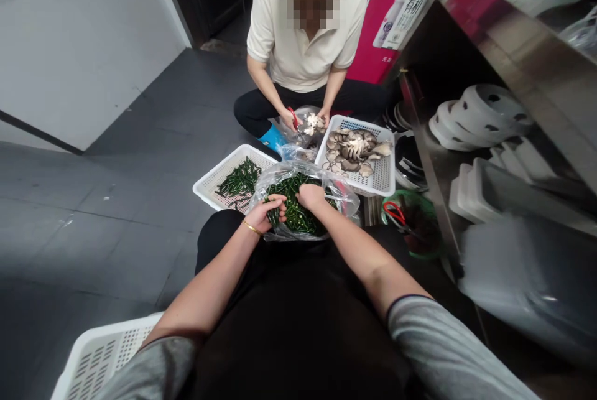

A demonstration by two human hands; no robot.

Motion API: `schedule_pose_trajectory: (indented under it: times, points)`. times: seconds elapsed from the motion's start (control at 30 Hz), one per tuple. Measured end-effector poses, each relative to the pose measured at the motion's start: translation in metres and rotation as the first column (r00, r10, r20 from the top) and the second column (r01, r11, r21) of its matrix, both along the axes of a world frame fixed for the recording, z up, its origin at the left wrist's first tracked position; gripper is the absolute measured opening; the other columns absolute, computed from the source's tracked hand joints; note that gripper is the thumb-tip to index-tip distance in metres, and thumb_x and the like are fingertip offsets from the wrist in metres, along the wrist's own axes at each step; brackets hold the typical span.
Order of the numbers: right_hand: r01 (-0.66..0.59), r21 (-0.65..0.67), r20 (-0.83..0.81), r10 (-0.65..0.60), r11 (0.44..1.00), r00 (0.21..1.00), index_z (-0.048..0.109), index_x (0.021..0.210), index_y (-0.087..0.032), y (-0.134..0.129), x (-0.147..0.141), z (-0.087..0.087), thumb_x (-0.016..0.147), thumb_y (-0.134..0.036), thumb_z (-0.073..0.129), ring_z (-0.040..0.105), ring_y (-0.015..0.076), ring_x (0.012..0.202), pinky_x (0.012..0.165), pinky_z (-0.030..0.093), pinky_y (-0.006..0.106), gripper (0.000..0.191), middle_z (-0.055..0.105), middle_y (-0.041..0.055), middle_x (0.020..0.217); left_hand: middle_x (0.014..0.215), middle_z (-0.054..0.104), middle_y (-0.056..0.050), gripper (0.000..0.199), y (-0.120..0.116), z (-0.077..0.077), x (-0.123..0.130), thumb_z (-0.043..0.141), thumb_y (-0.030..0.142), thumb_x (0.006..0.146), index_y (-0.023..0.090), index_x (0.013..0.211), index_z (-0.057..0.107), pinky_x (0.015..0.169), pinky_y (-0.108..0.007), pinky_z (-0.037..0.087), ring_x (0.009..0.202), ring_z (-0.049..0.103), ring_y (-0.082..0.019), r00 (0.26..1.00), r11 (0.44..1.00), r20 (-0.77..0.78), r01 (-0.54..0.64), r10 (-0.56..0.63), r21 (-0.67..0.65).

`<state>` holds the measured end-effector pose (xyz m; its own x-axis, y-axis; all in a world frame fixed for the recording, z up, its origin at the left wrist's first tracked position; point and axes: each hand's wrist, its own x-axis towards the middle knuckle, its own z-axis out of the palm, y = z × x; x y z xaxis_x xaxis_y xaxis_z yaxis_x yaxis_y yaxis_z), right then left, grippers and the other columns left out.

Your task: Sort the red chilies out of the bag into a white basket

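A clear plastic bag full of thin green peppers lies open in front of my lap. At its left side my left hand is curled round a few green peppers, a gold bangle on the wrist. My right hand is closed over the pile with the knuckles up; what its fingers grip is hidden beneath them. Just beyond my left hand, a white perforated basket holds a smaller heap of green peppers.
Opposite sits a person with red-handled scissors and mushrooms in hand. A white basket of oyster mushrooms stands at right, near orange-handled scissors on a green-rimmed container. Steel shelving lines the right; another basket is lower left.
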<state>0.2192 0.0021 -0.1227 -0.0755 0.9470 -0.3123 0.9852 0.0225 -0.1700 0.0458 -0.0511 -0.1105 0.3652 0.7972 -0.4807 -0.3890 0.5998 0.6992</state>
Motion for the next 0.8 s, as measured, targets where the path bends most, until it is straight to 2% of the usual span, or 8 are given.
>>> schedule_pose_trajectory:
  times: [0.2,0.33,0.47,0.53,0.6,0.7,0.73,0.8]
  points:
    - [0.126,0.017,-0.091,-0.124,0.992,0.988,0.068,0.099,-0.018,-0.013,0.022,0.005,0.09,-0.037,0.049,0.066,0.0245,0.096,0.074,0.046,0.029,0.029,0.071,0.0116,0.102,0.048,0.046,0.006,0.034,-0.002,-0.004,0.006,0.084,0.026,0.055,0.012,0.074,0.061,0.035,-0.015,0.02,0.036,0.032,-0.002,0.988,0.998,-0.156,-0.004,-0.006,-0.061]
    - [0.102,0.106,-0.183,-0.081,0.989,0.98,0.064,0.096,-0.02,-0.048,0.022,0.019,0.091,-0.038,0.048,0.066,0.0216,0.086,0.069,0.042,0.026,0.025,0.071,0.0076,0.09,0.049,0.049,0.005,0.042,0.0,-0.009,0.024,0.086,0.037,0.052,0.014,0.074,0.058,0.034,-0.016,0.02,0.035,0.034,-0.003,0.965,1.0,-0.26,-0.023,0.021,-0.005]
    - [-0.035,0.129,-0.331,0.076,0.991,0.94,0.061,0.093,-0.019,-0.077,0.006,0.022,0.088,-0.037,0.055,0.063,0.0175,0.074,0.065,0.039,0.024,0.019,0.068,0.0047,0.081,0.046,0.048,0.006,0.048,-0.001,-0.014,0.031,0.083,0.049,0.052,0.017,0.063,0.049,0.033,-0.018,0.022,0.035,0.035,-0.004,0.953,0.993,-0.303,0.011,0.026,0.119]
    - [-0.071,0.111,-0.488,0.116,0.991,0.865,0.058,0.081,-0.019,-0.08,0.008,0.02,0.089,-0.041,0.054,0.059,0.0144,0.066,0.062,0.038,0.023,0.024,0.064,0.002,0.071,0.04,0.041,0.007,0.048,-0.003,-0.012,0.027,0.081,0.051,0.056,0.018,0.059,0.046,0.033,-0.018,0.02,0.033,0.031,-0.004,0.937,0.984,-0.349,0.079,-0.017,0.162]
    - [-0.072,-0.029,-0.675,0.033,0.997,0.737,0.051,0.069,-0.02,-0.078,0.017,0.017,0.092,-0.05,0.046,0.051,0.0112,0.052,0.053,0.036,0.022,0.038,0.053,-0.0027,0.056,0.038,0.039,0.008,0.043,-0.007,-0.008,0.02,0.08,0.049,0.059,0.017,0.061,0.051,0.034,-0.019,0.018,0.032,0.03,-0.004,0.895,0.954,-0.428,0.231,-0.13,0.193]
    - [-0.21,-0.319,-0.807,-0.149,0.924,0.572,0.045,0.062,-0.021,-0.075,0.031,0.012,0.088,-0.065,0.04,0.035,0.0086,0.036,0.041,0.028,0.021,0.052,0.037,-0.0076,0.042,0.042,0.046,0.006,0.033,-0.015,0.001,0.013,0.08,0.041,0.06,0.014,0.072,0.066,0.036,-0.02,0.021,0.034,0.034,-0.005,0.762,0.818,-0.534,0.537,-0.366,0.205]
    - [-0.269,-0.348,-0.83,-0.161,0.898,0.534,0.045,0.06,-0.02,-0.077,0.033,0.009,0.084,-0.069,0.044,0.033,0.0079,0.035,0.039,0.026,0.021,0.054,0.037,-0.0077,0.04,0.046,0.052,0.005,0.032,-0.017,0.003,0.012,0.081,0.039,0.06,0.014,0.076,0.069,0.037,-0.02,0.024,0.037,0.037,-0.006,0.73,0.771,-0.544,0.599,-0.414,0.216]
    - [-0.302,-0.308,-0.881,-0.151,0.902,0.448,0.045,0.056,-0.02,-0.083,0.031,0.004,0.078,-0.074,0.049,0.032,0.0067,0.036,0.039,0.025,0.021,0.059,0.038,-0.0067,0.04,0.054,0.059,0.002,0.03,-0.019,0.006,0.012,0.08,0.037,0.061,0.013,0.077,0.072,0.041,-0.02,0.03,0.042,0.043,-0.006,0.737,0.742,-0.522,0.618,-0.43,0.261]
